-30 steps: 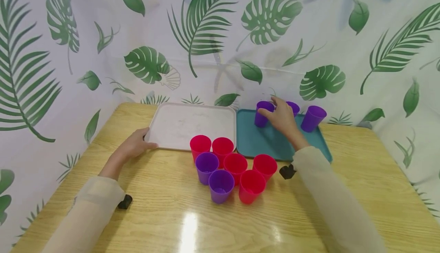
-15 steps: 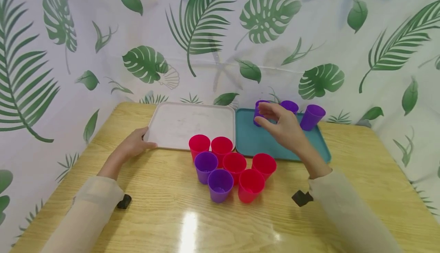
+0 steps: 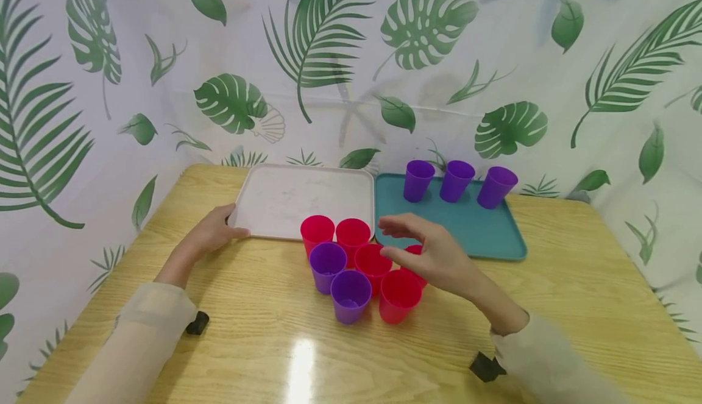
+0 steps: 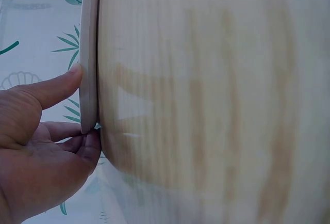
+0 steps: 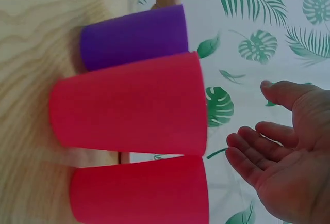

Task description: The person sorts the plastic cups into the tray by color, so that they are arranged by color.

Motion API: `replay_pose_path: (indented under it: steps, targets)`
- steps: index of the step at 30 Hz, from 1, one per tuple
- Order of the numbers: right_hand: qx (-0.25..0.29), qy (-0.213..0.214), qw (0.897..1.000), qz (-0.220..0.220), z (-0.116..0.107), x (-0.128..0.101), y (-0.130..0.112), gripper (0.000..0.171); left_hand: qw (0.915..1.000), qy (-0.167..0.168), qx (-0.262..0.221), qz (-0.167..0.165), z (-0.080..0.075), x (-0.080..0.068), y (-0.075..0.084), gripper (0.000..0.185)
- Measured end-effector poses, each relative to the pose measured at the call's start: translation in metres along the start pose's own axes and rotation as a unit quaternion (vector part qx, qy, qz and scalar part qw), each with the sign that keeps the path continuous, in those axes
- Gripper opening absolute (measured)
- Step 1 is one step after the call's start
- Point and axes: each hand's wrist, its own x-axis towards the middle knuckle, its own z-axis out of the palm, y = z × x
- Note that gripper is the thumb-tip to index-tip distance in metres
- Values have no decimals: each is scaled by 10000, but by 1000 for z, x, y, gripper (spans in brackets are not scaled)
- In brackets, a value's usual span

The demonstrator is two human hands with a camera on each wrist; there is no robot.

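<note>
My right hand [image 3: 433, 258] has left the third purple cup [image 3: 418, 180] on the teal tray [image 3: 466, 233] and now hovers, fingers relaxed and empty, just above the red cups [image 3: 398, 295], so another pick seems due, while my left hand [image 3: 214, 233] still pinches the white tray [image 3: 307, 194] by its near corner.

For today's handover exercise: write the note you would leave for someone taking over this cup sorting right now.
Left hand holds the near left corner of the white tray, which carries no cups. Right hand is open and holds nothing, above the cup cluster on the table.
Done: three purple cups stand on the teal tray.
Left: two purple and five red cups.
</note>
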Motion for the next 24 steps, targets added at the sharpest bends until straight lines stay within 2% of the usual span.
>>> replay_pose_path:
  steps: [5,8,18,24]
  targets:
    - [-202,-262,9974,-639,14,-7,-2,52,10000,0,0,5,0,0,0,78]
    - [-254,-427,9952,-846,21,-10,-3,55,10000,19,13,18,1,0,1,77]
    - [-308,-710,9926,-940,34,-15,-6,59,10000,22,-36,27,1,-2,1,78]
    - [-418,-820,9922,-835,40,-15,-5,59,10000,25,-65,23,0,-2,0,77]
